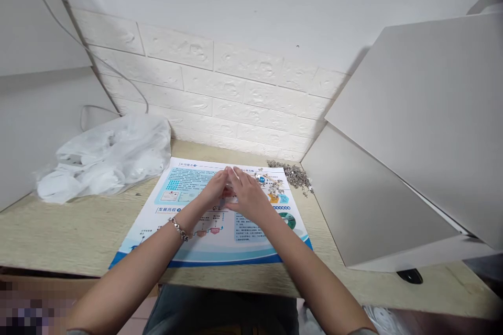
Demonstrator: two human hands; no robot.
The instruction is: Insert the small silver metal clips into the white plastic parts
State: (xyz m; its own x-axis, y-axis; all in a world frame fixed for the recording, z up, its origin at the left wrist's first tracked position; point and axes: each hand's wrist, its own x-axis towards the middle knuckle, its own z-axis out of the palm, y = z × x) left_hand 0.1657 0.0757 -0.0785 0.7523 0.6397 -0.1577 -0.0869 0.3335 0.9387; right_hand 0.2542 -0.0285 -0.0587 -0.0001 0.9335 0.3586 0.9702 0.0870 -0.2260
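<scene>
- Step in hand, judged from posture: close two-handed fingertip work over the printed sheet, with small metal charms the likeliest pieces being handled.
- Left hand: raised over the middle of the sheet, fingers bent inward toward the other hand; a chain bracelet circles this wrist.
- Right hand: meets the left from the opposite side, back of the hand turned to the camera.
- Grip: fingertips of both hands come together at the top, with a gap beneath them. Cannot tell whether either is pinching a piece; anything between them is hidden or too small to resolve.
- Location of the charms: a loose scatter lies on the sheet's far right part, just beside the right hand; a denser heap lies past that corner, on the bench. Individual outlines too small to confirm.
- A translucent plastic bag with white contents sits beyond the sheet's left edge, well apart from the hands.
- Next move, as judgement: calls for steady fingertips and both hands kept aligned; any pick from the scatter calls for a light single-piece pinch, since neighbouring pieces could cling or skid.
</scene>
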